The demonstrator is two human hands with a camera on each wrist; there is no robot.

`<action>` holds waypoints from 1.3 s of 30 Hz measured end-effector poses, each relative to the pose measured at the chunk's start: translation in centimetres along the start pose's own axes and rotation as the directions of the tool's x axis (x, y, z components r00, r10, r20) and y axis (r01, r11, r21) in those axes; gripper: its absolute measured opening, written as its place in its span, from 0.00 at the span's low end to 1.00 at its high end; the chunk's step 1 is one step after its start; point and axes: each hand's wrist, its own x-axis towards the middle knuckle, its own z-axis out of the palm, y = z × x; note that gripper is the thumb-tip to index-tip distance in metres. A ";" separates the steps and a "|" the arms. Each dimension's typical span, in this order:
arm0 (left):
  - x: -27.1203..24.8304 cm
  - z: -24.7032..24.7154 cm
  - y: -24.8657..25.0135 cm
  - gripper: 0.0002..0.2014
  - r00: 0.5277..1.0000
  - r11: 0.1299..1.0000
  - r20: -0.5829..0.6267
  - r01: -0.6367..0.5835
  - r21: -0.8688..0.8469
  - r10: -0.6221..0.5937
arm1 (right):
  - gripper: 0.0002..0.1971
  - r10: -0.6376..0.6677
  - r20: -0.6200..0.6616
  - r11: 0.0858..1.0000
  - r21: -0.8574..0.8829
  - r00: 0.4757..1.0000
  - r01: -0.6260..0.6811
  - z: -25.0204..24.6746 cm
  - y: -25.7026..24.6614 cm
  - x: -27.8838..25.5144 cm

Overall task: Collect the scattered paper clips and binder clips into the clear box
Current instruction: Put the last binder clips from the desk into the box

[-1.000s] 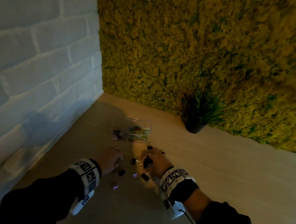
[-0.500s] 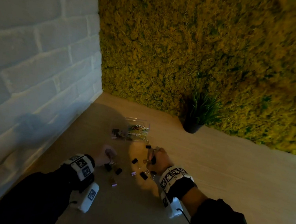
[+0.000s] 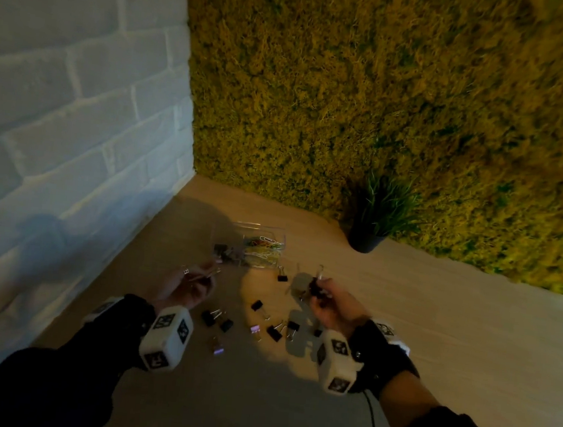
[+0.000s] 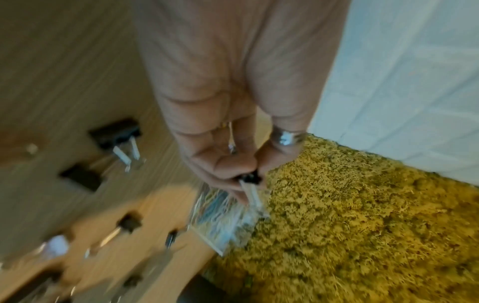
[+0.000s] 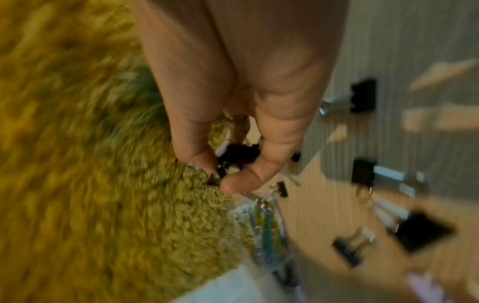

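Note:
A clear box [image 3: 273, 235] with coloured paper clips and some binder clips in it stands on the wooden table near the corner. My left hand [image 3: 194, 282] is raised in front of the box and pinches a small black binder clip [image 4: 250, 179]. To the right, my right hand [image 3: 322, 291] is lifted too, its fingers curled round several black binder clips [image 5: 239, 153]. Several more black and pink binder clips [image 3: 257, 305] lie scattered on the table between my wrists. In both wrist views the box [image 4: 223, 221] [image 5: 261, 225] shows just beyond the fingertips.
A white brick wall [image 3: 77, 107] closes the left side and a moss wall [image 3: 387, 103] the back. A small potted plant [image 3: 381, 219] stands right of the box. The wooden table [image 3: 451, 333] stretches to the right.
Both hands have risen off the table with clips in them and turned palm up, the left one moving forward toward the box.

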 end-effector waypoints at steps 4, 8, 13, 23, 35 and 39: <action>0.2 -1.1 -0.8 0.25 0.940 0.981 0.299 -0.187 0.054 0.163 | 0.37 0.003 0.186 0.963 0.263 0.982 -0.052 -0.7 0.3 0.2; -1.0 2.2 -1.4 0.21 0.933 0.995 0.356 0.081 -0.060 -0.054 | 0.16 0.036 0.138 0.964 0.258 0.990 -0.071 -0.5 1.0 -0.6; -1.4 3.4 -0.8 0.14 0.987 0.983 -0.153 0.066 0.170 -0.040 | 0.22 0.074 0.099 0.951 0.294 0.992 -0.100 -1.3 1.1 -0.9; -0.7 2.6 -1.6 0.16 0.949 -0.294 -0.263 0.305 0.906 0.176 | 0.30 0.096 0.019 0.983 0.154 0.995 -0.098 -1.3 1.2 -1.5; -1.1 4.5 0.8 0.12 0.956 0.917 -0.280 0.036 0.397 0.084 | 0.24 0.133 -0.015 0.982 0.136 0.991 -0.130 3.2 -0.1 -1.6; -0.6 7.2 3.6 0.06 0.957 0.989 -0.256 -0.115 0.093 0.136 | 0.15 0.116 0.039 0.983 0.136 0.993 -0.120 7.9 -1.2 -0.4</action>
